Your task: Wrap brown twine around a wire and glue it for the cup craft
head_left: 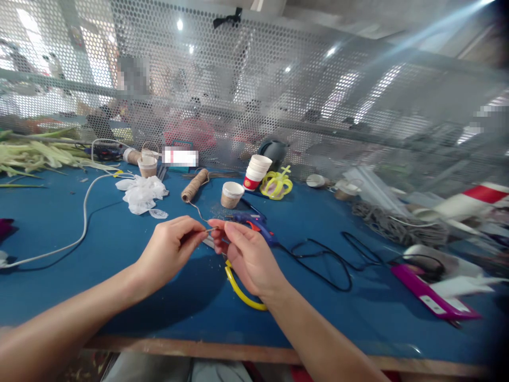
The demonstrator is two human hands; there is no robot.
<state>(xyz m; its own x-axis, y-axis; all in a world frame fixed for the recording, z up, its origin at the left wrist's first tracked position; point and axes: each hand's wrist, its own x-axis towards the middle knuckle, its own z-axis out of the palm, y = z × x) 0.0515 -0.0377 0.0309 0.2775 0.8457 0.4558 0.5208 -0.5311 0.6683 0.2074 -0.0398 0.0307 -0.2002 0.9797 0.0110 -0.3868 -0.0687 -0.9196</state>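
Both hands meet above the middle of the blue table, fingertips nearly touching. My left hand [173, 244] pinches a thin piece of brown twine [210, 229]. My right hand [248, 252] grips the same twine between thumb and forefinger, its other fingers curled. From there the strand leads up to a roll of twine [194, 185] lying on the table. Just beyond my right hand lies a blue glue gun [254, 220] with an orange trigger. Under that hand is a curved yellow strip [242, 296], partly hidden. A paper cup wrapped in twine [231, 194] stands behind the glue gun.
Stacked paper cups [256, 172] and a yellow crown-shaped frame [277, 184] stand farther back. Crumpled white lace [142, 193] lies left. A black cord [322, 254] loops rightward toward a purple power strip [435, 294]. A white cable [85, 212] crosses the left. Perforated metal panel [246, 79] closes the back.
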